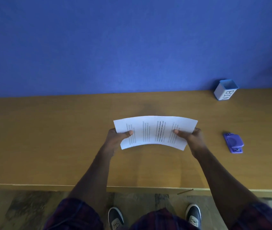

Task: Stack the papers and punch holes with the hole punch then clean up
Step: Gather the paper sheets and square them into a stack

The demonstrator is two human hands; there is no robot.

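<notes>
A stack of white printed papers [153, 131] is held in the air above the middle of the wooden desk [49, 138], bowed upward in the centre. My left hand [117, 138] grips its left edge, thumb on top. Gripping the right edge the same way is my right hand [190, 138]. A purple hole punch [234, 142] lies flat on the desk to the right, apart from my right hand.
A small white and blue container marked BIN [225, 90] stands at the back right against the blue wall [132, 44]. The desk's front edge [140, 188] runs just before my shoes on the floor.
</notes>
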